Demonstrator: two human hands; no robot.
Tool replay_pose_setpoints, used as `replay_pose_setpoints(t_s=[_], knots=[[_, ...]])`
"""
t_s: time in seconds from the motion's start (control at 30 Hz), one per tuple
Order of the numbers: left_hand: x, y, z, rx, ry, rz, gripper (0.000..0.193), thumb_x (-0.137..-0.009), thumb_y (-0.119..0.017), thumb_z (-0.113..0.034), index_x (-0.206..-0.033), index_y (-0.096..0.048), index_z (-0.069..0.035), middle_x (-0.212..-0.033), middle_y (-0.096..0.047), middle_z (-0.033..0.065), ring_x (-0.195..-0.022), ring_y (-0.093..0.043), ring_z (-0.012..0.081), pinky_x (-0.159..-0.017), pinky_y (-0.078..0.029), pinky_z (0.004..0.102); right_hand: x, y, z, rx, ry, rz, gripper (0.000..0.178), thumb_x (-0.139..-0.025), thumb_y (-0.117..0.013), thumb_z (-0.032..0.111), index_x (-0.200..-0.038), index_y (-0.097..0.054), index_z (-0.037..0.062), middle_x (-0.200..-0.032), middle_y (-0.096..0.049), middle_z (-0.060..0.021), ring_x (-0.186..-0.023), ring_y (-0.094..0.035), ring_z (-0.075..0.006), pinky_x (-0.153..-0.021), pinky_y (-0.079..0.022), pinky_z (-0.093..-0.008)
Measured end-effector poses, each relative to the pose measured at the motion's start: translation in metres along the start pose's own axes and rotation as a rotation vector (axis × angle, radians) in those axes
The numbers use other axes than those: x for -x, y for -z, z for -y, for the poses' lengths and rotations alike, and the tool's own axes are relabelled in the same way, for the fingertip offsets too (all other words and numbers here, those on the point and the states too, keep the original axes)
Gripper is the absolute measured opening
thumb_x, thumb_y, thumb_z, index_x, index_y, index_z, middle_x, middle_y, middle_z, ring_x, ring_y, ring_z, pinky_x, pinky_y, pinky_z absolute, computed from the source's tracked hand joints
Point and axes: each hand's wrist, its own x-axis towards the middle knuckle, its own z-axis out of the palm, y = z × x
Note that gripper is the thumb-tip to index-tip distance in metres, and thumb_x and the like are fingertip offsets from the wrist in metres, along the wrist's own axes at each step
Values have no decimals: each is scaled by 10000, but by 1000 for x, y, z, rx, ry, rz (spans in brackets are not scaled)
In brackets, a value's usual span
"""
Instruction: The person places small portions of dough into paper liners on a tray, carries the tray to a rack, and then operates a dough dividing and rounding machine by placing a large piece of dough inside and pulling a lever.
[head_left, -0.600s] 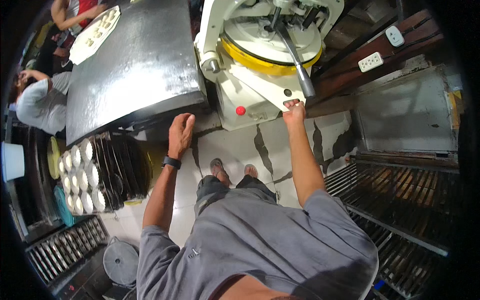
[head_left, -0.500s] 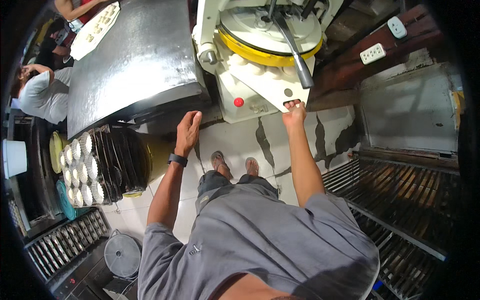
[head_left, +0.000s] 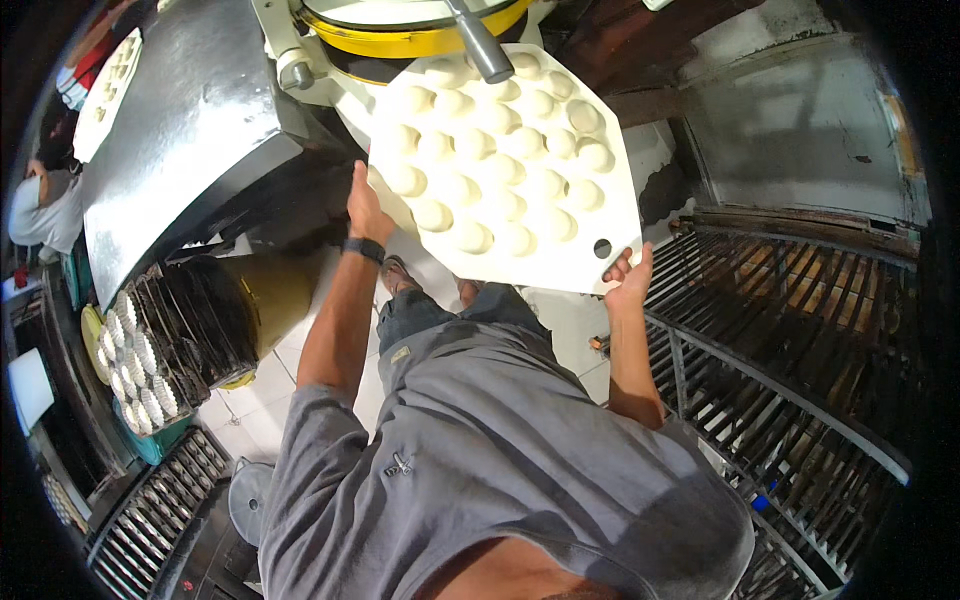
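A white, many-sided plate (head_left: 560, 272) carries several round dough balls (head_left: 505, 170) in rows. My right hand (head_left: 628, 278) is closed on its near right corner, fingers curled at the edge beside a small round hole. At the plate's left edge is my left hand (head_left: 370, 208), thumb side up, with the other fingers mostly hidden by the plate; it appears to grip that edge. Above the far end of the plate stands a dough-dividing machine (head_left: 410, 38) with a yellow ring. Its grey-handled lever (head_left: 483, 45) reaches over the plate's far edge.
A metal worktable (head_left: 180, 120) stands at left, bearing another white plate of dough (head_left: 108, 95) with people beyond. Fluted baking tins (head_left: 135, 365) and stacked dark trays sit near a yellow drum (head_left: 275, 300). At right is a slatted metal rack (head_left: 780, 330).
The plate has come out from under the machine's yellow ring toward me, its dough balls now exposed. My left hand has moved from free air to the plate's left edge.
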Motion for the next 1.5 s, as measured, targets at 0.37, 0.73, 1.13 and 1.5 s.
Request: replay_pose_setpoints(t_s=[0.37,0.73,1.13,1.5], knots=[[155,44,61,460,17,-324,677,-1061,-413,-542,-1525,-375,-51,-1550,-451,131,-1401,-455,320,-1183,-345,485,-61,26,-16,297,150,-39,370,-1007,-598,494,-898,-594,141,-744,-573,55,-574,-501,-64,-471,-318,-249],[232,167,-88,572,-508,-446,663,-1091,-306,-498,-1526,-345,1,-1564,-417,164,-1428,-417,341,-1214,-312,494,59,-200,-135,448,-101,414,388,-1008,-598,472,-926,-600,93,-707,-506,41,-544,-380,-73,-471,-272,-258],[92,227,-198,429,-442,-283,407,-1075,-492,-300,-1378,-428,-37,-1393,-556,145,-1270,-562,304,-1065,-496,479,190,-416,-253,233,-177,557,265,-1086,-406,288,-917,-492,103,-690,-341,37,-581,-301,-115,-563,-361,-316],[32,373,-378,-417,-318,-548,135,-924,-578,-111,-974,-624,6,-730,-596,-15,-572,-531,105,-497,-449,276,333,-476,-366,412,-860,1189,376,-1045,-512,282,-1294,-508,0,-1220,-642,-206,-1042,-672,-321,-978,-538,-452]])
